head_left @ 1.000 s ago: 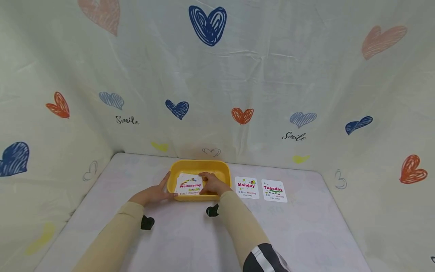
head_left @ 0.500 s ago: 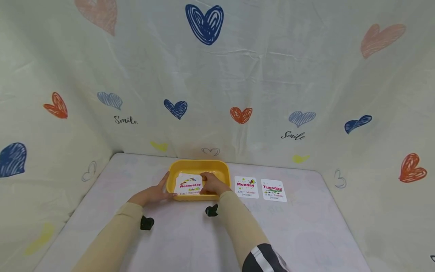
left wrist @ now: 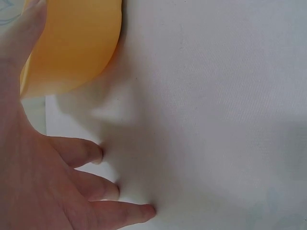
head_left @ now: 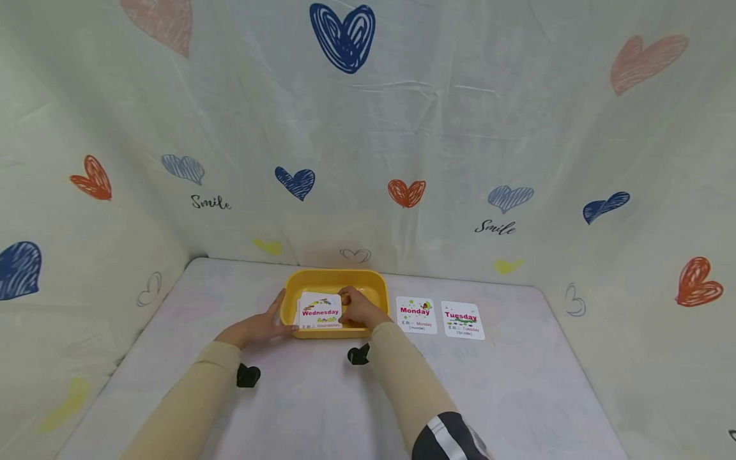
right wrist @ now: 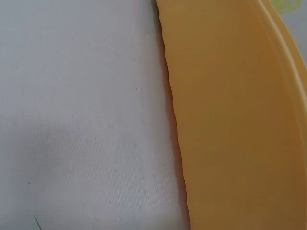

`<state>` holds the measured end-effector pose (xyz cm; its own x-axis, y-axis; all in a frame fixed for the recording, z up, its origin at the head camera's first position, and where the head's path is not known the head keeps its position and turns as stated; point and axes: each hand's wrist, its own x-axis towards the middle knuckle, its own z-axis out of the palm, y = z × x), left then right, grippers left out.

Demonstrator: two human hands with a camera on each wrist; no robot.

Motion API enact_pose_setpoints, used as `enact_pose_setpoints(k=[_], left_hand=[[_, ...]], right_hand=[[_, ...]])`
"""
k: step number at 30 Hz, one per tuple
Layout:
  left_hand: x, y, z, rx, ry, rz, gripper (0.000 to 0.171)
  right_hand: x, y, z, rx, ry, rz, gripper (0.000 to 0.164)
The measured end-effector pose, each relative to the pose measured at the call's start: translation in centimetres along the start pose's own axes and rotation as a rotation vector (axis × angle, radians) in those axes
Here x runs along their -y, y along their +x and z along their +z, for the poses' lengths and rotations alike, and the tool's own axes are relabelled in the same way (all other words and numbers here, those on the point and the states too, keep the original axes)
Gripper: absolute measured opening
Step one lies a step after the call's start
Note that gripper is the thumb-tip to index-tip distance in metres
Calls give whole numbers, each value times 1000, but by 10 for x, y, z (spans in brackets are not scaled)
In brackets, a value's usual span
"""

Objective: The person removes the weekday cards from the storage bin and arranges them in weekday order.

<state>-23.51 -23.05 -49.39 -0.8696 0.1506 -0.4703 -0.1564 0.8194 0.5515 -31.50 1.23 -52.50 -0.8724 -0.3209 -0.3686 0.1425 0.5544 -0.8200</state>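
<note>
In the head view, the Wednesday card (head_left: 321, 311) lies in the left part of the yellow tray (head_left: 333, 273), its face toward the person; a pale edge just left of it shows at least 1 more card (head_left: 296, 315) behind. The right hand (head_left: 365, 310) reaches over the tray's front wall with its grip nearly closed, thumb and forefinger apparently pinching the Wednesday card's right edge. So the card lies directly left of that grip, its printed lines running along the tray's long side; foreshortening hides which way its own long axis runs. The right hand is the nearer of the 2. The left hand (head_left: 257, 326) braces the tray's front left corner, fingers spread and extended. To the tray's right, on the desk (head_left: 313, 396), sit the Monday card (head_left: 416, 315) and, farther right, the Tuesday card (head_left: 462, 320).

In the left wrist view, 3 fingers extend beside the tray, and another digit touches its wall.

In the right wrist view, only the tray's wall and desk appear; the grip cannot be judged there.
</note>
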Motion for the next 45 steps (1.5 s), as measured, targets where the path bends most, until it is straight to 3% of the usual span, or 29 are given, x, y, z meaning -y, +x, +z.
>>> enact_pose_setpoints(k=[15, 25, 33, 45], left_hand=[[0, 1, 0, 10, -38, 12, 109], [-1, 1, 2, 2, -34, -13, 112], [2, 3, 2, 13, -25, 6, 113], [1, 2, 1, 17, -41, -3, 113]], right_hand=[[1, 0, -1, 0, 28, -48, 52], [14, -15, -15, -10, 210, -57, 52], [20, -23, -34, -22, 229, -74, 57], [12, -37, -69, -67, 230, -115, 60]])
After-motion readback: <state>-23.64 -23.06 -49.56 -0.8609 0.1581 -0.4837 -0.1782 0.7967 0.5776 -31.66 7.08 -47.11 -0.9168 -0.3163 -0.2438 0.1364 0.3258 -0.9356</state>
